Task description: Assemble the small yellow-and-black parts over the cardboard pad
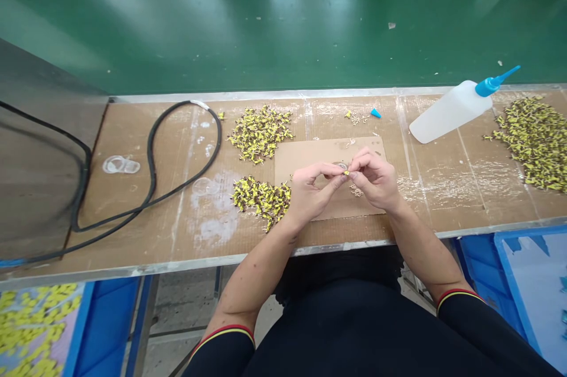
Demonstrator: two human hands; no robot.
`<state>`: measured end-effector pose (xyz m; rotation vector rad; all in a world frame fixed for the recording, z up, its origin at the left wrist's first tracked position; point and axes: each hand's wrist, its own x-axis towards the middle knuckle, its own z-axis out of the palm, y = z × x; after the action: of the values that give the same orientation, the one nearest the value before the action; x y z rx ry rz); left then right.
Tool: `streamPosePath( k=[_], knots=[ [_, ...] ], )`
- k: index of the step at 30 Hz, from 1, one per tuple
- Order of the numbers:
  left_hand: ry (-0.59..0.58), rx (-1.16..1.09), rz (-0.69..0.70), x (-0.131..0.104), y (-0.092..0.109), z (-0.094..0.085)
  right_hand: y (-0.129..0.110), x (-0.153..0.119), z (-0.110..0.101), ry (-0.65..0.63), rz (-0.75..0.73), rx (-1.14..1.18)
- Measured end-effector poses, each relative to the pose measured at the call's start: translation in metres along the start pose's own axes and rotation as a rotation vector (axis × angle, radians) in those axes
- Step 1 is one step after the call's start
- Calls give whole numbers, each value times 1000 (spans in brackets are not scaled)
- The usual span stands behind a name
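Observation:
Both hands meet over a cardboard sheet on the bench. My left hand pinches a small yellow piece between thumb and index finger. My right hand is closed at the same piece from the other side, its fingertips almost touching the left ones. Just behind the fingertips a small round item is partly hidden. Tiny pale parts lie on the sheet under my right hand. Two piles of small yellow and dark pieces, a rear one and a front one, are left of the hands.
A white bottle with a blue nozzle lies tilted at the right, near a large yellow pile. A blue cap is behind the sheet. A black cable loops at the left. Blue bins stand below the bench edge.

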<state>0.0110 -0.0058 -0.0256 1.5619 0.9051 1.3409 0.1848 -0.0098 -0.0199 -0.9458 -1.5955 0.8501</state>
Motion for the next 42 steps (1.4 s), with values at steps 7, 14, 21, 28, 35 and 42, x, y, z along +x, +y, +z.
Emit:
streamPosePath(
  k=[7,14,21,28,35,42],
  knots=[
    [61,168,224,-1,-2,1,0,0,0,28,-79,-78],
    [81,327,455,-1,-3,1,0,1,0,41,-79,-114],
    [135,449,553,-3,-5,2,-2,0,2,28,-82,-110],
    [188,455,581,-7,-9,6,-4,-2,5,57,-110,-107],
    [226,470,618,-7,-7,10,-4,-3,6,63,-126,-108],
    [233,442,618,-9,-6,11,-4,-4,9,76,-203,-95]
  ],
)
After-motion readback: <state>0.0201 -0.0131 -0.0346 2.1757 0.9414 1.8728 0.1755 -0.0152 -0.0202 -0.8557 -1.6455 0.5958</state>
